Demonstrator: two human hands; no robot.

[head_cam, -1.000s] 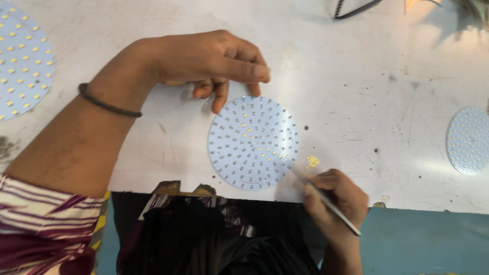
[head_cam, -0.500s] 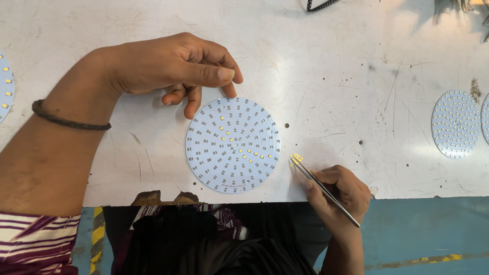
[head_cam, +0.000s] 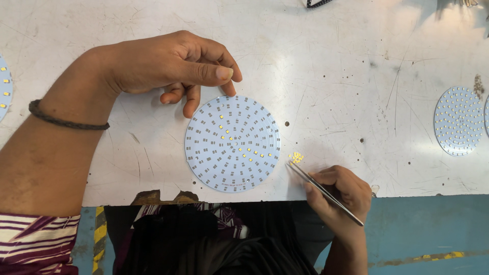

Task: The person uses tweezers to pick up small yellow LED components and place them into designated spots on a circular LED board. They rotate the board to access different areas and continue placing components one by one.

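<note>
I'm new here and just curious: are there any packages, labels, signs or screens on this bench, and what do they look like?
No packages, signs or screens show.
Round board: bench middle, at the left hand; white disc with grey pads, some yellow chips and small print, too small to read.
Second board: right side, white disc, dotted.
Third board: left edge, partly cut off.
Floor tape: yellow strip, lower right.

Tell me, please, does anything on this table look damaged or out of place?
The table is scratched and stained, and its front edge is chipped below the round board. A few tiny yellow parts lie loose by the tweezers.
</note>
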